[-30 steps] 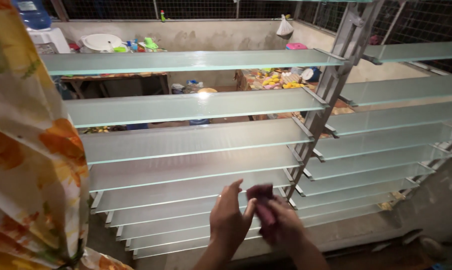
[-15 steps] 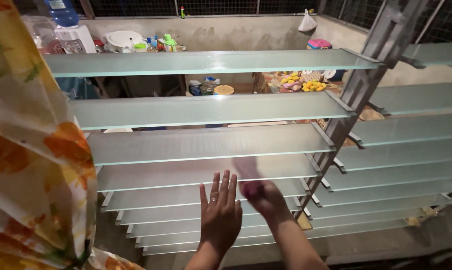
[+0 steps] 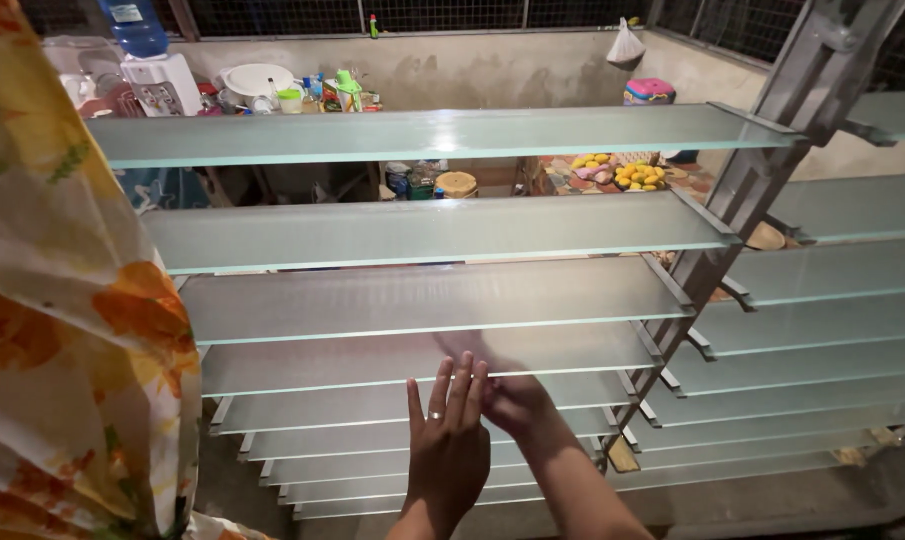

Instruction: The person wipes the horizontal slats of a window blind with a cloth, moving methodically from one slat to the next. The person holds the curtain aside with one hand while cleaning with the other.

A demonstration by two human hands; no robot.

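Observation:
A window of frosted glass louvre slats fills the view. My left hand, with a ring on one finger, is held flat and open, fingers up, against the lower slats. Just to its right, my right hand grips a dark reddish cloth. The cloth reaches up and left beneath a slat and shows blurred through the frosted glass. The two hands touch at the fingers.
A yellow and orange flowered curtain hangs at the left. A grey metal post divides this bank of slats from another on the right. Beyond are a water dispenser, a cluttered table and yellow fruit.
My left hand has opened flat and risen against the slats. My right hand has carried the cloth up and left under a slat. The view has shifted a little to the left.

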